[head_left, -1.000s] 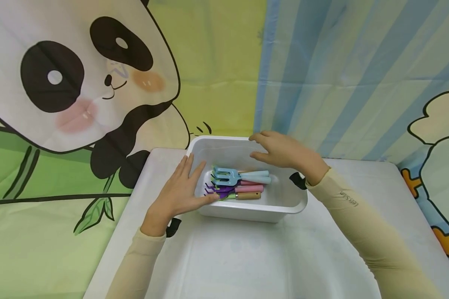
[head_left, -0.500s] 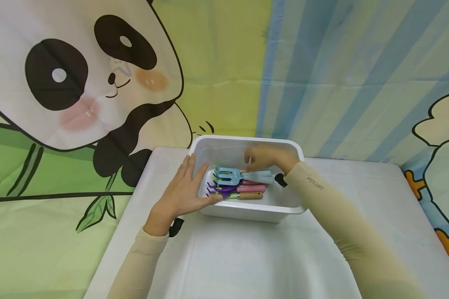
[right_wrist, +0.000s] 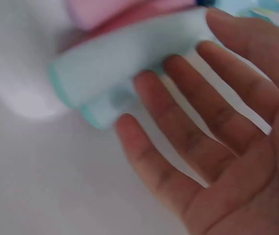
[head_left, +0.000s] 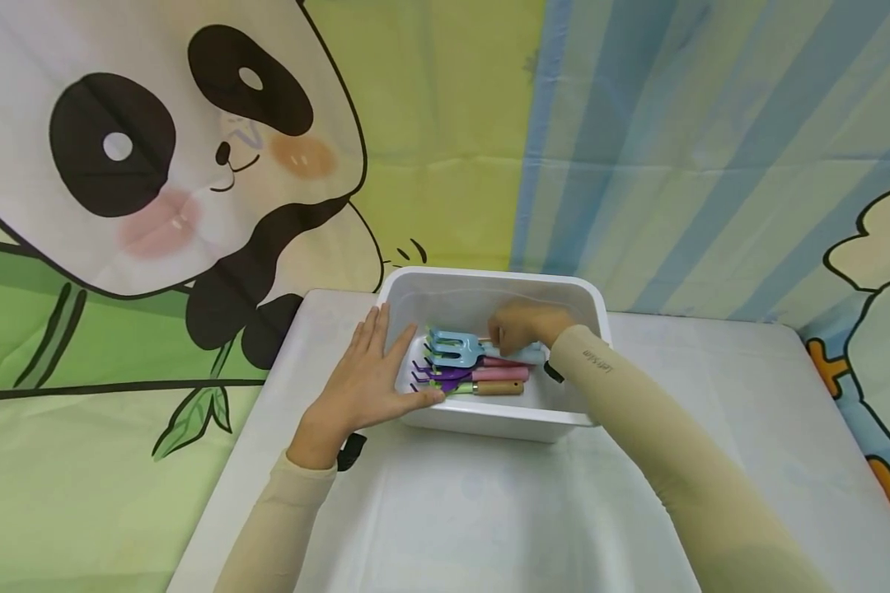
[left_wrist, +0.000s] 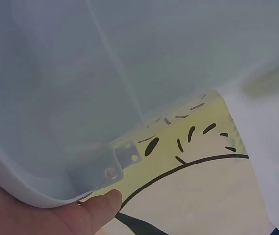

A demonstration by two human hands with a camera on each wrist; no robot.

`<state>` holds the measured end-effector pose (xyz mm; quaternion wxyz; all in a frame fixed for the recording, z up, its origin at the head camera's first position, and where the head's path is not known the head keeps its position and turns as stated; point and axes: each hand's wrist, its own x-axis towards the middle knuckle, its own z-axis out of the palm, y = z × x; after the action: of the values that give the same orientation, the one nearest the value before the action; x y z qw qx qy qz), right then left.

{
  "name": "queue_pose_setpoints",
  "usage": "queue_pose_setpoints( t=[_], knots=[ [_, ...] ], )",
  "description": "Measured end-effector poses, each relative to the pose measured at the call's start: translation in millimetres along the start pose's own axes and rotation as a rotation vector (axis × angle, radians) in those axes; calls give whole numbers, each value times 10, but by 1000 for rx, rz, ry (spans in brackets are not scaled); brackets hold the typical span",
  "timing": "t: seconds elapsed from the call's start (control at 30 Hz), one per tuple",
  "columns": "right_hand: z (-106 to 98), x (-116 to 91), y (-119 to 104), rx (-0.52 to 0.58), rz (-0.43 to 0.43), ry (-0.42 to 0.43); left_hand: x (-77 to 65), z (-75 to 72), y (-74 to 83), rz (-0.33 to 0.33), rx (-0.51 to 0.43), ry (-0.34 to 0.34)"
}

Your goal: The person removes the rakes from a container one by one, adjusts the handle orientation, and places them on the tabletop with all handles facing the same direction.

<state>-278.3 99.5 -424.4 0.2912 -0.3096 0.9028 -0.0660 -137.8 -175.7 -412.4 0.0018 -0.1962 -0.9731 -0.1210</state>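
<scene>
A white plastic bin (head_left: pixel 489 277) stands at the back of the table and holds several small garden forks. The light blue fork (head_left: pixel 452 347) lies on top, over a pink-handled one (head_left: pixel 500 374), a purple one (head_left: pixel 437 377) and a wooden-handled one (head_left: pixel 498 388). My right hand (head_left: pixel 522 325) reaches into the bin above the light blue handle (right_wrist: pixel 124 63); its spread fingers (right_wrist: pixel 178 83) touch that handle without closing round it. My left hand (head_left: pixel 363 375) rests flat against the bin's left rim, with its thumb (left_wrist: pixel 95 210) under the bin wall (left_wrist: pixel 80 88).
The white table (head_left: pixel 489 511) stretches in front of the bin, with its left edge (head_left: pixel 230 461) close to my left arm. A cartoon panda and striped backdrop (head_left: pixel 193 165) hangs directly behind the bin.
My right hand has come down from the bin's far rim into the bin and onto the light blue handle. The left hand has stayed on the rim.
</scene>
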Motion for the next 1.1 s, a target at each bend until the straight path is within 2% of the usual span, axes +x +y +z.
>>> queue_pose_setpoints(
  t=[0.1,0.27,0.43,0.57,0.77,0.93,1.1],
  knots=[
    [75,35,13,-17,4,-2,8,2,8,-3,-2,-1],
    [166,93,19,-36,-40,23,15,2,17,-1,1,4],
    [197,105,-2,-16,-43,23,20,7,10,6,-1,15],
    [193,96,-20,21,-17,-12,19,15,5,7,-7,20],
    [199,100,5,140,57,-90,11,36,-1,9,-12,22],
    [205,95,35,318,65,-189,0,33,-3,1,-15,24],
    [138,57,37,417,86,-254,0,25,0,-9,-25,26]
  ],
)
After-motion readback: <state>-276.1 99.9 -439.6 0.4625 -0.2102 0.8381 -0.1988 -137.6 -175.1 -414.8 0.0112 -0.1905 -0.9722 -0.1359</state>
